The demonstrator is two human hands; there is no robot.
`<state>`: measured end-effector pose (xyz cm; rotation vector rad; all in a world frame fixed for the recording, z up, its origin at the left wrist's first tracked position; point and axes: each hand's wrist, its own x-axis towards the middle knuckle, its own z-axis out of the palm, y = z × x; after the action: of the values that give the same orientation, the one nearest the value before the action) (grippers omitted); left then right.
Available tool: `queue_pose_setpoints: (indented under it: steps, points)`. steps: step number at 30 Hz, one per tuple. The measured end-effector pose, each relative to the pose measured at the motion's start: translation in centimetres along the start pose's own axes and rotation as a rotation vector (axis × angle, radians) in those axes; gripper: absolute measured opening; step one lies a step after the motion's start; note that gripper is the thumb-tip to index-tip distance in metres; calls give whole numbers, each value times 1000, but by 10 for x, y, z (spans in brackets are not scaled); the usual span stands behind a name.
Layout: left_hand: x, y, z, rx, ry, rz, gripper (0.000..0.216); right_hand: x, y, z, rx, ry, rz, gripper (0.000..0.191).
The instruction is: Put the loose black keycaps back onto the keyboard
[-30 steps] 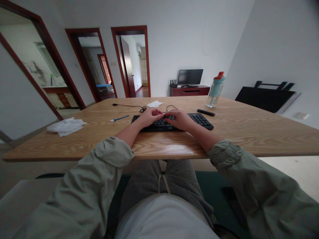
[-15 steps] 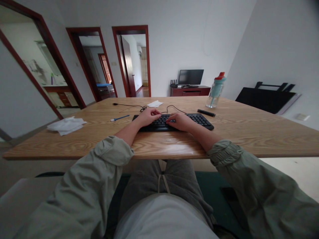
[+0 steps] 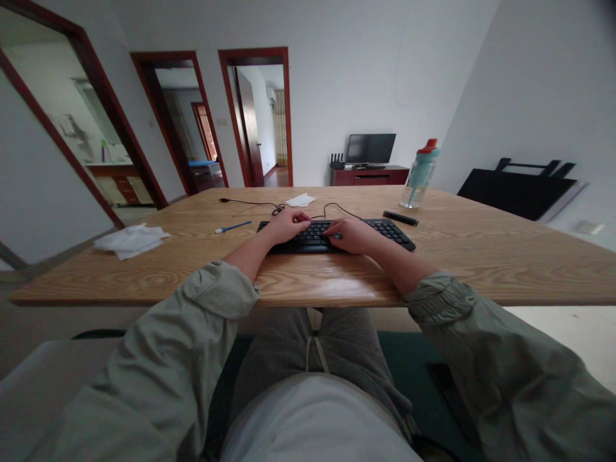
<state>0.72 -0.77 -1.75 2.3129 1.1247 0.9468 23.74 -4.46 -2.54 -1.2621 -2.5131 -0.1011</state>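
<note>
A black keyboard (image 3: pixel 391 231) lies on the wooden table (image 3: pixel 481 256) straight ahead, its cable (image 3: pixel 337 206) curling away behind it. My left hand (image 3: pixel 287 226) rests on the keyboard's left part, fingers bent loosely over the keys and holding nothing. My right hand (image 3: pixel 355 235) lies on the middle of the keyboard. Its fingers are curled together and point left, pinched near the keys; what they hold is too small to make out. The two hands are a short gap apart.
On the table lie a blue pen (image 3: pixel 232 227), a crumpled white cloth (image 3: pixel 131 240) at the left, a small tissue (image 3: pixel 300 200), a black cable (image 3: pixel 250 205), a black bar (image 3: pixel 400 218) and a teal water bottle (image 3: pixel 419 174). A black folded frame (image 3: pixel 517 190) leans on the right wall.
My hands, touching over the keyboard's middle a second ago, have drawn slightly apart. The view has shifted a little.
</note>
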Motion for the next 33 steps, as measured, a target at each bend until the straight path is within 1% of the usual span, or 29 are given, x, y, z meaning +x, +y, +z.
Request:
queue_pose_setpoints:
  steps: [3, 5, 7, 10, 13, 20, 23, 28, 33]
  points:
    - [0, 0, 1, 28, -9, 13, 27, 0, -1, -1, -17, -11, -12, 33]
    - [-1, 1, 2, 86, -32, 32, 27, 1, -2, 0, -29, 2, -2, 32]
    - [-2, 3, 3, 152, -75, 46, 27, 1, -2, 2, -33, 28, -3, 31]
    - [-3, 5, 4, 222, -147, 67, 30, 1, -1, 4, -37, 59, -62, 31]
    - [-4, 6, 4, 303, -208, 129, 33, 1, 0, 4, -48, 67, -101, 31]
    - [-8, 15, 6, 527, -304, 292, 42, -2, -2, -3, -62, 21, -117, 35]
    - [-10, 20, 8, 611, -298, 352, 41, -4, -9, -5, -96, 3, -122, 35]
    - [-13, 24, 12, 787, -270, 435, 37, -6, -18, -5, -225, 7, -136, 36]
    - [-15, 25, 13, 799, -255, 440, 37, -10, -20, -5, -239, 12, -127, 36]
